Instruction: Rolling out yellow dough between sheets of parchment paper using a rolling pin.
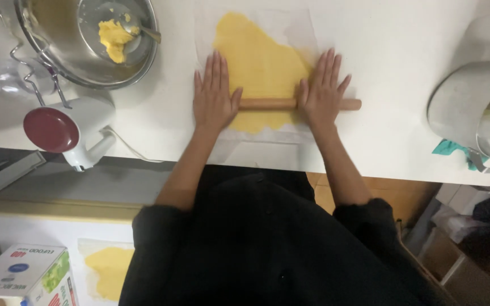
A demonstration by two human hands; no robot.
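A flat sheet of yellow dough (259, 62) lies between clear wrap sheets on the white counter (392, 51). A wooden rolling pin (267, 104) lies across the dough's near part. My left hand (215, 93) presses flat on the pin's left end, fingers spread and pointing away. My right hand (321, 90) presses flat on the pin toward its right end, whose tip (353, 105) sticks out past it.
A steel mixing bowl (63, 45) with a smaller bowl, yellow dough bits (113, 38) and a spoon stands at the back left. A white hand mixer (66, 131) lies at the left edge. A metal pot (463, 107) stands at right. A second dough sheet (108, 271) lies lower left beside a box (26, 275).
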